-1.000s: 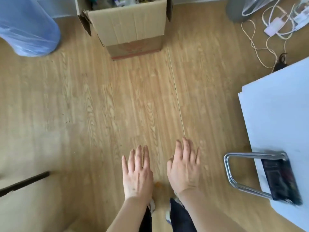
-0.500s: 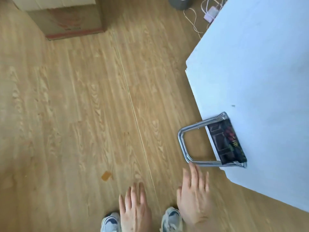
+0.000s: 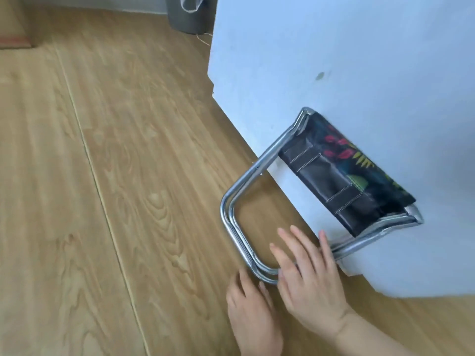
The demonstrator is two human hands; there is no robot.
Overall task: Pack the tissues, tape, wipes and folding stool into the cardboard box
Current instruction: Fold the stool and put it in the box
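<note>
Both hands have reached the folding stool [image 3: 318, 191] lying half off the white table [image 3: 334, 60]: right hand [image 3: 308, 286] spread on its chrome frame, left hand [image 3: 253, 314] open beside it.

1 folding stool [image 3: 341, 181], 2 hands, 1 bin [image 3: 185, 16]

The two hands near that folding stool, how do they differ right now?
The right hand lies over the folding stool's chrome frame with fingers spread flat; the left hand sits lower, short of that frame, its fingertips only at the bent corner. The right hand reaches toward the white table; the left is over bare wooden floor. Both are open, palms down, gripping nothing.
</note>
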